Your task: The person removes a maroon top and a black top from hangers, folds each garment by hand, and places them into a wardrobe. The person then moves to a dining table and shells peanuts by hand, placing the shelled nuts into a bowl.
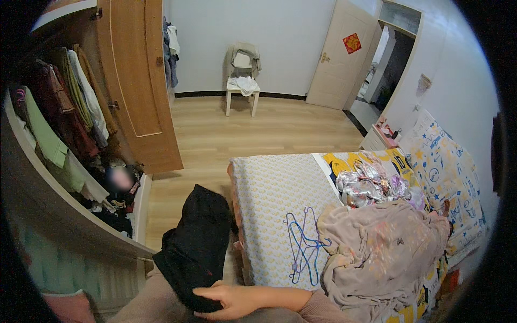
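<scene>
My right hand [228, 298] is at the bottom middle, its fingers and thumb closed on the lower edge of a black cloth garment [200, 242]. The garment hangs bunched up in front of me, between the wardrobe and the bed. My left hand is not visible; the garment or the frame's lower edge may hide it. To the right, blue and purple clothes hangers [301, 246] lie tangled on the patterned bed sheet [266, 202]. A beige-pink blanket [375, 250] is heaped beside them, with shiny silvery clothing [363, 187] behind it.
At left stands a wardrobe with its wooden door [135, 80] open, garments [76, 93] hanging inside and clothes piled at its bottom. A white chair [242, 87] with cloth on it stands by the far wall. A pale door [339, 56] stands open at the back right.
</scene>
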A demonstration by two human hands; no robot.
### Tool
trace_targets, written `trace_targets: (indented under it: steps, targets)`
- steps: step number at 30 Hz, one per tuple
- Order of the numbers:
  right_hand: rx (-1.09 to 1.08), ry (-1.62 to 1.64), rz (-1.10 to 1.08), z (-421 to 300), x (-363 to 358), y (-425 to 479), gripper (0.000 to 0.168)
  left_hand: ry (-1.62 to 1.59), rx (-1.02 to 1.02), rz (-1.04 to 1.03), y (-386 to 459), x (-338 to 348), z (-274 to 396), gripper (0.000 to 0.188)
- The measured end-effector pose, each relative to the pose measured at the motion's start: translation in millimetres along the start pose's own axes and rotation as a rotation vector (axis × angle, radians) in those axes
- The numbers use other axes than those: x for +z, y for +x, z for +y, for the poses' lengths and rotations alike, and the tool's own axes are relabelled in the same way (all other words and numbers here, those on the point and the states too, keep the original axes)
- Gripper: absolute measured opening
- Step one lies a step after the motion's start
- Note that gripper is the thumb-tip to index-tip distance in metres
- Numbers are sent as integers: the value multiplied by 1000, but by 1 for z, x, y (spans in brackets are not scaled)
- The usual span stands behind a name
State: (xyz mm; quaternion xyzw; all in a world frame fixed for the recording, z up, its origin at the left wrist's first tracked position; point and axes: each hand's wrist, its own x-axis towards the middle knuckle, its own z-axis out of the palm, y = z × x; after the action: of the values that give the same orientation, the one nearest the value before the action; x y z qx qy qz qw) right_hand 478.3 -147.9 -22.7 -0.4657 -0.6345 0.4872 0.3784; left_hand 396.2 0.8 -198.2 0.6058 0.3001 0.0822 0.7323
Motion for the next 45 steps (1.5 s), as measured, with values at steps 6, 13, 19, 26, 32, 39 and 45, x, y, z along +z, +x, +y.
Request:
trace_targets:
  steps: [6, 13, 19, 26, 32, 39, 45]
  targets:
    - [299, -585, 787, 52, -50, 35, 64, 129, -13, 55, 2, -13, -15, 21]
    - [-9, -137, 387, 71, -39, 60, 39, 279, 1, 53, 6, -16, -28, 20]
    - [8, -135, -153, 19, -8, 55, 43, 443, -105, 106, -1, -44, -63, 20]
    - [412, -637, 804, 91, -55, 52, 45, 649, -354, 226, -38, -98, -121, 19]
    - [24, -228, 285, 78, -9, 61, 37, 720, -401, 218, -51, -106, -137, 19]
    - [121, -51, 142, 83, -6, 41, 36, 688, -92, 89, -12, -62, -87, 18]
    - [118, -335, 539, 82, -112, 7, 26, 583, 370, -21, 34, 20, 8, 18]
